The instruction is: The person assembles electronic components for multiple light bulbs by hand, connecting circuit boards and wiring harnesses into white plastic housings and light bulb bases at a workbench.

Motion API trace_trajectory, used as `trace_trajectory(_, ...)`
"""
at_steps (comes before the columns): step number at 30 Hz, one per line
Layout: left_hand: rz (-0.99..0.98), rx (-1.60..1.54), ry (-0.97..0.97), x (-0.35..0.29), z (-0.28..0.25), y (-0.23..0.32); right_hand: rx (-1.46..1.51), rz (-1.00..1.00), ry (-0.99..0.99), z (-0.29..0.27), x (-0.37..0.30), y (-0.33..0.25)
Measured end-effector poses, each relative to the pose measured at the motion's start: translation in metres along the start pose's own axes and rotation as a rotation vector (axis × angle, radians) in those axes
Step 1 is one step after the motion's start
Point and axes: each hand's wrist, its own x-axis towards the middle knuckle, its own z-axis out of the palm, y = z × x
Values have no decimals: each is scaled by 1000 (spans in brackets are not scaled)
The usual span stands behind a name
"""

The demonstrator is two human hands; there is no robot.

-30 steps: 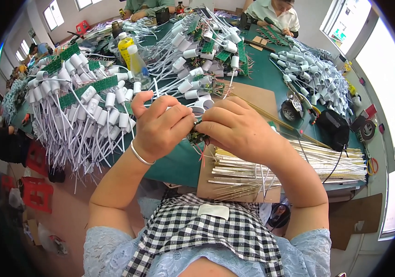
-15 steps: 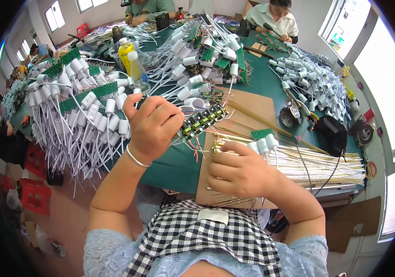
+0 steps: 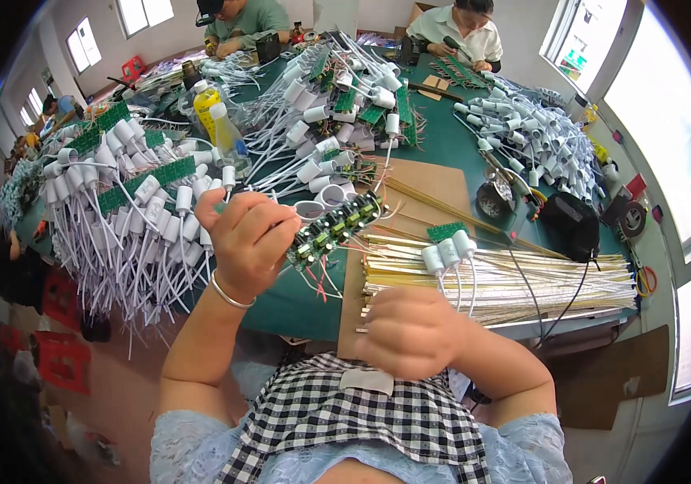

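Note:
My left hand [image 3: 250, 242] is closed on one end of a green circuit board strip [image 3: 337, 227] packed with black and yellow-green components. The strip is held up at a slant, and thin red and white wires dangle from it. Nearer my body, my right hand [image 3: 411, 332] is curled with its knuckles up, somewhat blurred. What its fingers hold, if anything, is hidden. Beyond it lies a bundle of long thin strips [image 3: 523, 284], gold and white. On that bundle rests a small green board [image 3: 445, 231] with several white cylindrical lamp-holder-like pieces [image 3: 448, 253] and white cables.
Piles of white cylinders with cables and green boards [image 3: 148, 173] cover the table's left and middle. Bottles [image 3: 228, 137] stand between them. Another heap of white cylinders [image 3: 527, 133] is at right, near a black pouch [image 3: 569, 226] and scissors [image 3: 645, 281]. Two people work across the table.
My right hand has drawn back from the strips toward my body. My left hand has come slightly lower with the circuit board strip still in it. The view has tilted a little.

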Motion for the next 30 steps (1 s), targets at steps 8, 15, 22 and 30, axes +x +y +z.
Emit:
trace_trajectory(8, 58, -59, 44, 4, -7, 8, 234, 517, -319, -16, -3, 63)
trace_trajectory(15, -30, -190, 20, -1, 1, 3, 382, 663, -284, -26, -9, 63)
trace_trajectory(22, -73, -294, 14, -3, -8, -17, 371, 748, -184, -10, 5, 58)
trace_trajectory(30, -343, -1046, -356, 2, -7, -16, 302, 468, -237, -20, 19, 54)
